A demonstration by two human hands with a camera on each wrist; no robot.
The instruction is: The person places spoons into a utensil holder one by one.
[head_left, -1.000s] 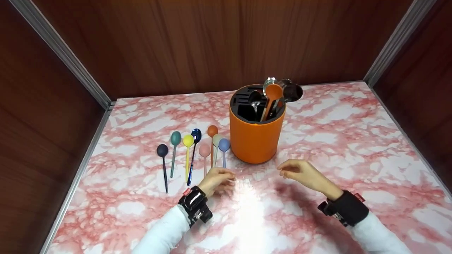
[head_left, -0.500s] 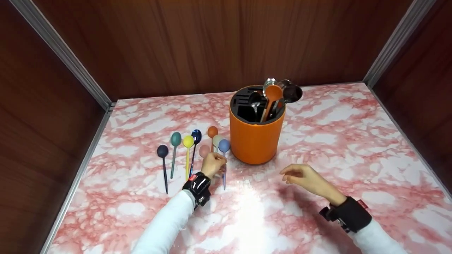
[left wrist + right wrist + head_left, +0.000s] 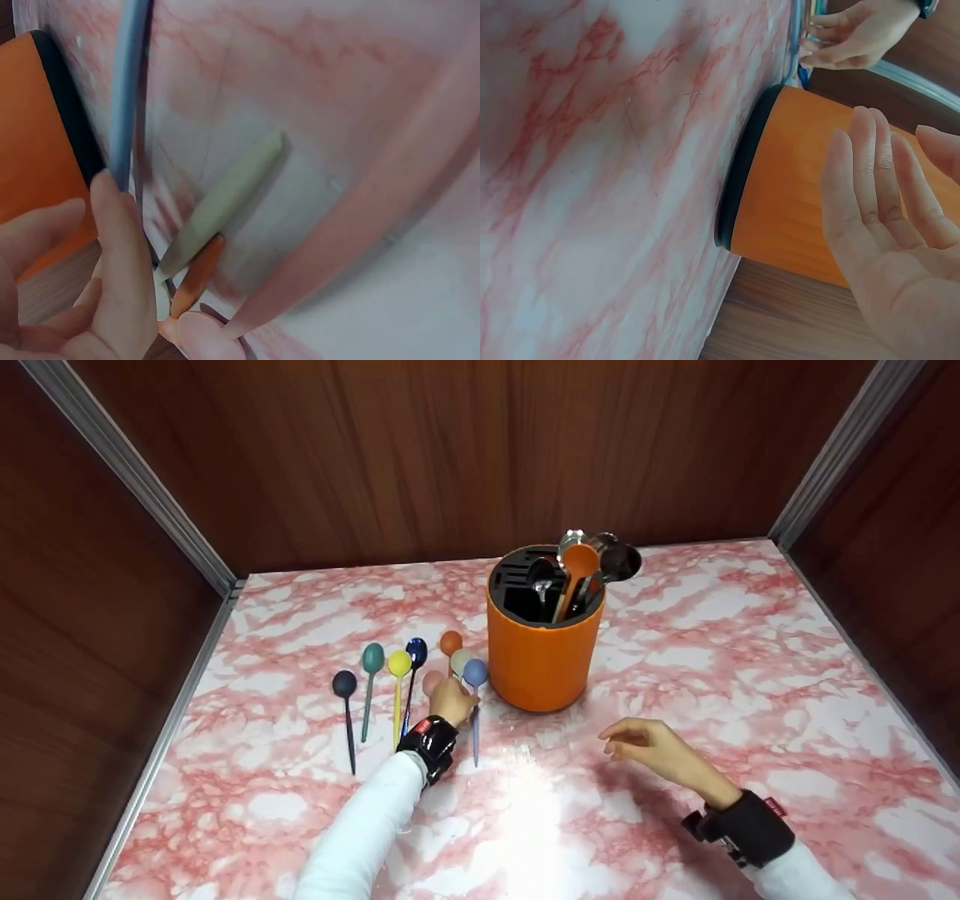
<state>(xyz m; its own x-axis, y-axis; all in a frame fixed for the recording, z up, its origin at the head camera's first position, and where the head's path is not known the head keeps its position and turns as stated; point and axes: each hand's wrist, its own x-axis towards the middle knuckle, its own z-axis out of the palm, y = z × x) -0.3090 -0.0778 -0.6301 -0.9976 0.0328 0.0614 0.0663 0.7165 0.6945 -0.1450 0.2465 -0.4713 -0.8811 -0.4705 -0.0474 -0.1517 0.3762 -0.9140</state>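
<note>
My left hand reaches over the handles of several spoons on the tabletop. It is nearest to a periwinkle-blue spoon, a pale grey-green spoon, an orange spoon and a pink spoon. In the left wrist view the thumb and fingers are apart, and one fingertip lies against or just beside the blue handle; contact is unclear. The grey-green handle lies free of the fingers. My right hand hovers right of the orange utensil holder, fingers loosely bent around nothing.
Left of the hand lie a dark navy spoon, a green spoon, a yellow spoon and a shiny blue spoon. In the holder stand several utensils, among them an orange spoon. Wood-grain panels border the table.
My left hand has moved forward from the table's middle to the spoon handles, and now covers part of them. The right hand has drifted slightly toward me. The spoons have stayed in place.
</note>
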